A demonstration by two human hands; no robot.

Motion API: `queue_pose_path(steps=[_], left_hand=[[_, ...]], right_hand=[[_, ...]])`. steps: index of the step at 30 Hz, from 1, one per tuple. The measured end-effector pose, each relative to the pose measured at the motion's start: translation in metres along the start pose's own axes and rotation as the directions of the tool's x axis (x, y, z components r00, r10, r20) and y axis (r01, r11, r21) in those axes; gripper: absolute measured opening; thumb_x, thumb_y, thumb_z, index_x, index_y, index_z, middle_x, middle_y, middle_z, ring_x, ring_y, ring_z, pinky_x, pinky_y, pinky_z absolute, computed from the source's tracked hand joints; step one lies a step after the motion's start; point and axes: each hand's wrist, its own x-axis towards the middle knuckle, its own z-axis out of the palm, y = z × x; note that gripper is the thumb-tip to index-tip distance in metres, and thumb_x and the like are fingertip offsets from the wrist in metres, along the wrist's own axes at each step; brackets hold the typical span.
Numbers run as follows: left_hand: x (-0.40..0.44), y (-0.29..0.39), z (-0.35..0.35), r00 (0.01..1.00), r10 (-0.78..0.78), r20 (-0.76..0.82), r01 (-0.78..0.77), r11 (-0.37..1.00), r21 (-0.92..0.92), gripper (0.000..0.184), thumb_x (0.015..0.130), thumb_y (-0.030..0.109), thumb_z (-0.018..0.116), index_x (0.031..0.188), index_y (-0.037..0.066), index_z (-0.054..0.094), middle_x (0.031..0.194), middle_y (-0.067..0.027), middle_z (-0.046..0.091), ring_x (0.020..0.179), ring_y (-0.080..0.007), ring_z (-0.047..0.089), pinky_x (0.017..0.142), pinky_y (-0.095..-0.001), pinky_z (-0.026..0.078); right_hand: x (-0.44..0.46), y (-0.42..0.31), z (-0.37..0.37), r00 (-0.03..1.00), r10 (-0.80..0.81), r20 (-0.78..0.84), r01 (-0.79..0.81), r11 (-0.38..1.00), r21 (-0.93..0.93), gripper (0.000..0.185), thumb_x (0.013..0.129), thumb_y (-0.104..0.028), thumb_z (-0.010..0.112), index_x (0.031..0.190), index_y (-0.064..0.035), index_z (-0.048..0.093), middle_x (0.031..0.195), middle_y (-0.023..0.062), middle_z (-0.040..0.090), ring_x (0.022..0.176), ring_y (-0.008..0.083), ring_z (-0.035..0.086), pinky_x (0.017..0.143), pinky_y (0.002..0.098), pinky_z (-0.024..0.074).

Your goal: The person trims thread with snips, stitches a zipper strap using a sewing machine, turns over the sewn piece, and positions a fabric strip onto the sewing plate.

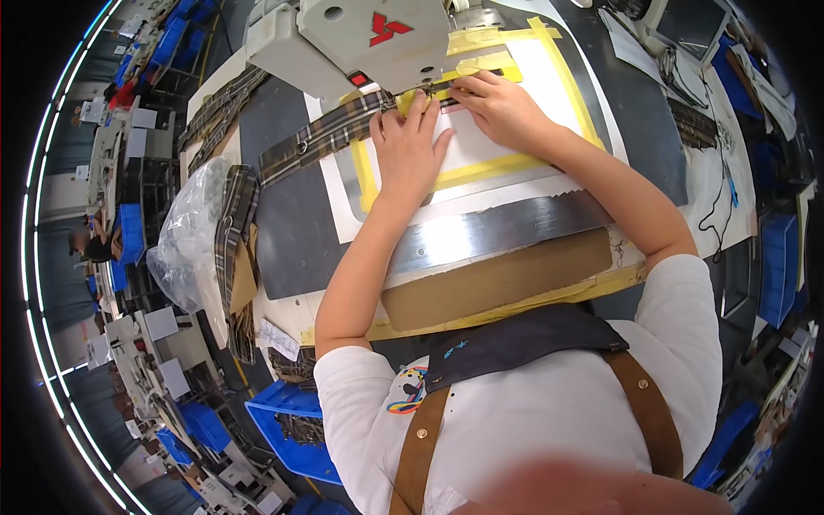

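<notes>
A plaid fabric strap (318, 137) with metal rings runs from the left across the dark worktop and under the sewing machine head (360, 43). My left hand (408, 154) reaches in beside the needle area. Its fingers are stretched out, with the tips on the strap and a yellow piece, and the thumb stands apart. To its right, my right hand (506, 112) has bent fingers closed at the strap's far end, beside yellow tape (506, 67). Below both hands lies a white sheet (476, 150) framed with yellow tape. Fingertips and machine head hide the exact stitching spot.
More plaid straps (230, 232) hang at the left edge next to a clear plastic bag (189, 232). A metal plate (506, 230) edges the table before me. A blue crate (292, 455) stands below left. Cables and a monitor (687, 30) are at right.
</notes>
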Motion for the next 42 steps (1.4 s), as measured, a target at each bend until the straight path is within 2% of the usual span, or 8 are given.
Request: queue_pose_path(steps=[27, 42], left_hand=[[0.0007, 0.0003, -0.0009, 1.0, -0.008, 0.017, 0.009, 0.999, -0.032, 0.047, 0.095, 0.037, 0.064, 0.134, 0.011, 0.062, 0.14, -0.0045, 0.058, 0.101, -0.0301, 0.053, 0.106, -0.0529, 0.034], [0.0025, -0.0011, -0.0006, 1.0, 0.0, 0.005, 0.0, 1.0, 0.009, 0.045, 0.094, 0.035, 0.065, 0.133, 0.012, 0.063, 0.139, -0.0042, 0.06, 0.099, -0.0283, 0.054, 0.106, -0.0517, 0.035]], right_hand=[[0.0005, 0.0001, -0.0004, 1.0, 0.018, 0.0, -0.018, 0.999, 0.033, 0.029, 0.083, 0.001, 0.065, 0.111, -0.0001, 0.072, 0.115, 0.0087, 0.067, 0.106, 0.0275, 0.063, 0.09, 0.037, 0.0551], [0.0028, -0.0009, -0.0037, 1.0, 0.014, 0.003, -0.014, 0.999, 0.037, 0.031, 0.082, 0.001, 0.065, 0.112, 0.0004, 0.072, 0.115, 0.0085, 0.068, 0.108, 0.027, 0.063, 0.091, 0.0362, 0.0557]])
